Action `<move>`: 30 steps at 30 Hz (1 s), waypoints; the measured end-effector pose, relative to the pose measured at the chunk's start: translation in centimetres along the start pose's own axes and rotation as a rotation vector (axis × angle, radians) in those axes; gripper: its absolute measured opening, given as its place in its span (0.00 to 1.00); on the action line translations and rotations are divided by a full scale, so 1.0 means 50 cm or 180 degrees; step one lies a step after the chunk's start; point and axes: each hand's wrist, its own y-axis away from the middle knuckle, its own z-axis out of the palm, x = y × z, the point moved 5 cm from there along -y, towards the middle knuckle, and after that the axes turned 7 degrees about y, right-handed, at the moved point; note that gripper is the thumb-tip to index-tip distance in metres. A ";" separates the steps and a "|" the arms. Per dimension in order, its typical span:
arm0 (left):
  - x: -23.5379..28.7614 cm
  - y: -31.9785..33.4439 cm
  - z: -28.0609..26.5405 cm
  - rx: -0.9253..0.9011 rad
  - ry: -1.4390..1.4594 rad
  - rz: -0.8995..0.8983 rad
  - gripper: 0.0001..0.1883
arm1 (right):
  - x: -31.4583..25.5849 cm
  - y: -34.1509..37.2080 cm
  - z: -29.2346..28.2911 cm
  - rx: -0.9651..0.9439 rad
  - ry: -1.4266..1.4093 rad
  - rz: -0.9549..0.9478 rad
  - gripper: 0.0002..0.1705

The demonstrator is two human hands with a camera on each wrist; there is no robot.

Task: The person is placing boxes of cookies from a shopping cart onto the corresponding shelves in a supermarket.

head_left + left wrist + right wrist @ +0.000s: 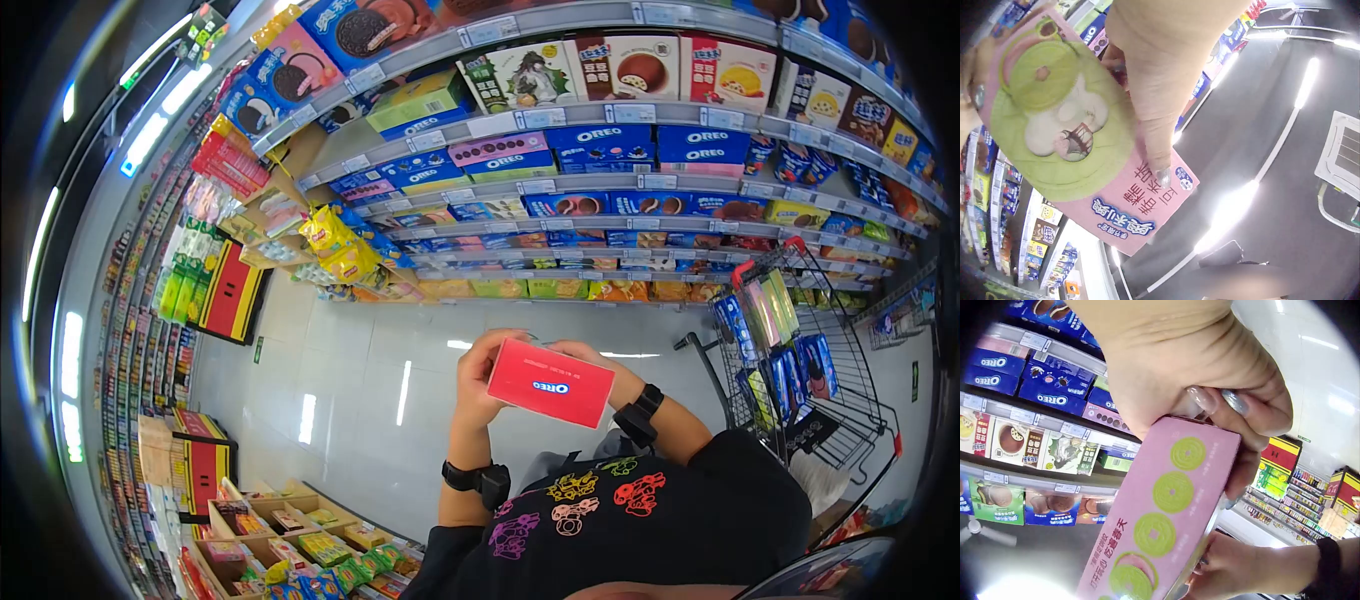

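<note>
Both hands hold one Oreo cookie box (545, 385) in front of the chest, with its red-pink side and the logo facing up in the head view. The left hand (482, 378) grips one end; in the left wrist view its thumb lies across the pink face with green cookies printed on it. At the other end is the right hand (1210, 381), its fingers curled about the box's edge in the right wrist view. The box itself hides part of the right hand's fingers in the head view. Each wrist wears a black band (478, 482).
Shelves (640, 112) of cookie boxes rise ahead. A wire shopping cart (850, 400) with several packs in it stands at the right. Yellow snack bags (340, 245) hang on the shelf end at left, and wooden bins (240, 535) of snacks stand at lower left.
</note>
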 end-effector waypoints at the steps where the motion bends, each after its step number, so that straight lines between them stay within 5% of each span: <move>1: -0.003 -0.010 -0.010 0.0122 0.0020 0.0071 0.29 | -0.004 -0.018 -0.007 0.0073 0.0039 0.0035 0.21; 5: -0.043 -0.031 -0.100 0.0427 -0.0130 0.0125 0.32 | -0.024 -0.105 -0.014 -0.0397 -0.0325 0.0231 0.18; 8: -0.027 -0.043 -0.165 0.0966 -0.0020 0.0670 0.41 | -0.074 -0.154 0.043 -0.0655 -0.0507 0.0072 0.17; 10: -0.019 -0.058 -0.233 0.1167 -0.0018 0.0906 0.45 | -0.094 -0.207 0.053 -0.1503 -0.0820 0.0024 0.19; 19: 0.072 -0.103 -0.540 0.1433 -0.1297 0.1542 0.40 | -0.240 -0.435 0.230 0.0254 0.0212 -0.0798 0.16; 20: 0.063 -0.105 -0.579 0.1549 -0.1204 0.1509 0.39 | -0.257 -0.459 0.255 -0.0044 0.0314 -0.0946 0.16; 25: 0.031 -0.142 -0.725 0.1737 -0.0883 0.1340 0.45 | -0.316 -0.509 0.320 0.0944 0.1166 -0.1762 0.16; 30: -0.100 -0.193 -0.827 0.1908 -0.0160 0.1205 0.44 | -0.405 -0.529 0.357 0.1338 0.2017 -0.2601 0.27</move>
